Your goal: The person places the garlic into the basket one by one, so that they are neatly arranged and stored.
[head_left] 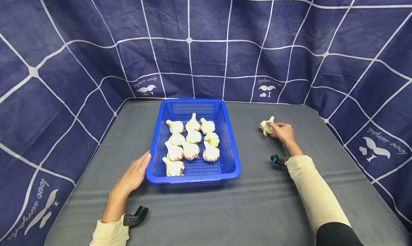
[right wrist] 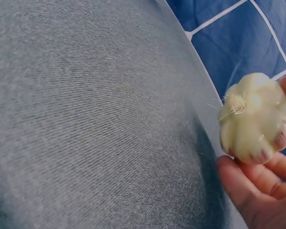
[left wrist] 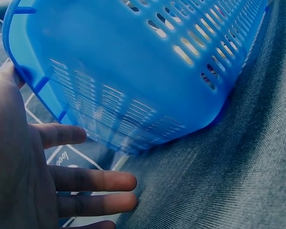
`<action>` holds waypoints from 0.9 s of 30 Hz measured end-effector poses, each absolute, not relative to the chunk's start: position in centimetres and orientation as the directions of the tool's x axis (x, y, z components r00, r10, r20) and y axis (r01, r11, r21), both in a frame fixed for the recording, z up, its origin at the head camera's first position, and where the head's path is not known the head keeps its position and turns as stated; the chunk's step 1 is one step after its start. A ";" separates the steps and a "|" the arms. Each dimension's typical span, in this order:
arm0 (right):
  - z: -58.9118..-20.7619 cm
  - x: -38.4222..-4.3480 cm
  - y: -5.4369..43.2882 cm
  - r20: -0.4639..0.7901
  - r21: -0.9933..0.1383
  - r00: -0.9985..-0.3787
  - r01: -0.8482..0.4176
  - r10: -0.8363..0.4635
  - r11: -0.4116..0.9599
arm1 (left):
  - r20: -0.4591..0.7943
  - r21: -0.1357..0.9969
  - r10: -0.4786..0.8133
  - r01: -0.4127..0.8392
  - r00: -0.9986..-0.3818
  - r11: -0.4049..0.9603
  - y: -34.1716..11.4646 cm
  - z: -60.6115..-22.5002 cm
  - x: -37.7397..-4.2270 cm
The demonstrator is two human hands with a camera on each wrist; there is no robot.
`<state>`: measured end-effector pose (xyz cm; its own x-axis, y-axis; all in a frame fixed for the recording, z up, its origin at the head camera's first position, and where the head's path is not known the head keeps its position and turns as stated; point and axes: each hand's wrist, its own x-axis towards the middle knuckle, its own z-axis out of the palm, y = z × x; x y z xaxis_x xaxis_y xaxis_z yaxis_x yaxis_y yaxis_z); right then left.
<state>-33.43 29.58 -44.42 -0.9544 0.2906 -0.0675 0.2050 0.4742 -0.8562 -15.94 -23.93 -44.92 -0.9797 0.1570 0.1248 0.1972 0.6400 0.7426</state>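
Note:
A blue plastic basket (head_left: 230, 156) with slotted walls holds several white garlic bulbs (head_left: 191, 150) tinged with purple. At its near left side is my left hand (head_left: 133, 175). In the left wrist view the thumb of that hand meets the basket's rim (left wrist: 38, 86), while the other fingers (left wrist: 97, 180) reach out straight and spread beside the wall. Off to the right of the basket, my right hand (head_left: 284, 132) pinches a single garlic bulb (right wrist: 257, 119) between thumb and fingers. The bulb's root end faces the right wrist camera.
Grey cloth (head_left: 257, 206) covers the table, with light creases in front of the basket. Blue curtains with white lines (head_left: 209, 56) hang behind the table and along both sides. A black band (head_left: 136, 216) is on the left wrist, another (head_left: 279, 160) on the right.

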 end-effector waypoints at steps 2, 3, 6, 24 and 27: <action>-44.4 -33.3 29.4 -0.036 -0.881 -0.964 0.155 0.264 0.446 | 0.126 0.744 0.156 0.197 -0.980 0.638 -24.0 -45.0 -15.9; -44.4 -33.3 29.3 -0.020 -0.894 -0.969 0.127 0.247 0.429 | 0.127 0.746 0.156 0.198 -0.980 0.636 -24.0 -45.0 -15.9; -44.4 -33.2 29.1 0.015 -0.944 -0.982 0.048 0.186 0.327 | 0.129 0.747 0.157 0.200 -0.979 0.634 -24.0 -45.0 -15.9; -42.0 -31.6 27.0 0.268 -0.946 -0.963 -0.261 0.012 0.192 | 0.137 0.741 0.158 0.207 -0.978 0.639 -24.0 -45.0 -15.9; -41.3 -31.2 26.3 0.302 -0.939 -0.953 -0.298 0.000 0.175 | 0.136 0.741 0.158 0.207 -0.978 0.639 -23.9 -45.0 -15.9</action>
<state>-31.20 26.34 -41.29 -0.9532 -0.0001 0.3022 -0.2976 0.1747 -0.9386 -15.93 -23.93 -45.02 -0.9779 0.1583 0.1362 0.2066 0.6388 0.7411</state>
